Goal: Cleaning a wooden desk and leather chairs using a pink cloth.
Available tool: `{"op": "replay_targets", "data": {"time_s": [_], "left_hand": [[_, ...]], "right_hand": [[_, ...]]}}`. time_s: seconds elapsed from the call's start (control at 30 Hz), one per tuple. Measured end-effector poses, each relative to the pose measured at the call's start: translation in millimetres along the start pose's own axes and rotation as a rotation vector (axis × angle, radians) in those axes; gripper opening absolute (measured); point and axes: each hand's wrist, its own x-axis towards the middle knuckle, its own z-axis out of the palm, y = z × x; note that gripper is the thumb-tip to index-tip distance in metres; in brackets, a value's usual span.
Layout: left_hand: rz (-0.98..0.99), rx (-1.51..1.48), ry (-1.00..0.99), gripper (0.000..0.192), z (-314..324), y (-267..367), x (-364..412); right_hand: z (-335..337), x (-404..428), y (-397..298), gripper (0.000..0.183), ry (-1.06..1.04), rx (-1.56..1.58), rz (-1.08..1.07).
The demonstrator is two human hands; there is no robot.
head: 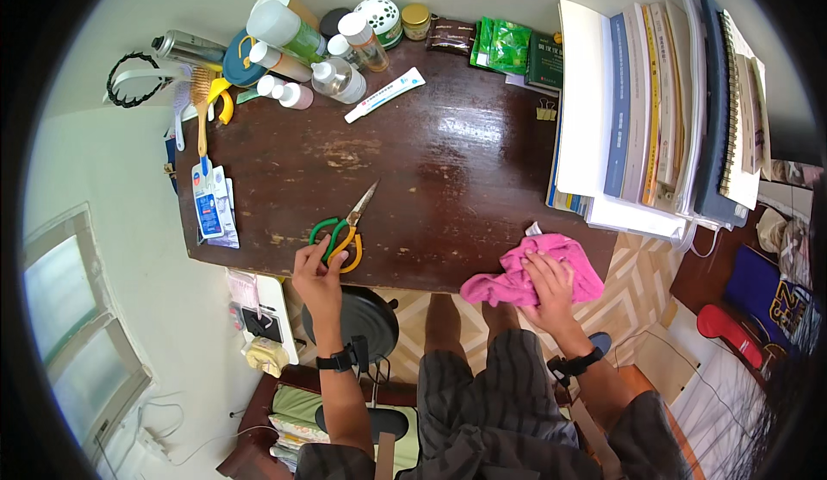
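Near the front edge of a dark wooden table (413, 215), my left hand (319, 265) has its thumb and fingers at the handles of a pair of scissors (352, 225). One handle is green and the other yellow; the rusty-looking blades point away and to the right. My right hand (549, 284) rests on a bunched pink cloth (578, 270) at the front right corner, fingers spread over it. Part of the cloth hangs at the table's edge. Further back, a white tube (386, 95) lies on the table.
Bottles (339, 80) and jars crowd the back left. A wooden hairbrush (202, 102) and flat packets (208, 205) lie along the left edge. Green packets (510, 47) stand at the back, a binder clip (546, 110) near a row of books (618, 105) at right. A black stool (352, 325) stands below.
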Motion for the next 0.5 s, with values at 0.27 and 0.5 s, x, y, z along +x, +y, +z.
{"op": "replay_targets", "data": {"time_s": [0.27,0.5], "left_hand": [[-0.017,-0.031,-0.017,0.043,-4.8,4.8,3.1],[-0.036,-0.037,-0.025,0.042,-6.9,4.5,3.4]], "right_hand": [[-60.6,-89.3,73.4,0.076,0.044,-0.146,0.26],[-149.3,-96.1,52.5,0.064,-0.306,-0.039,0.605]]}}
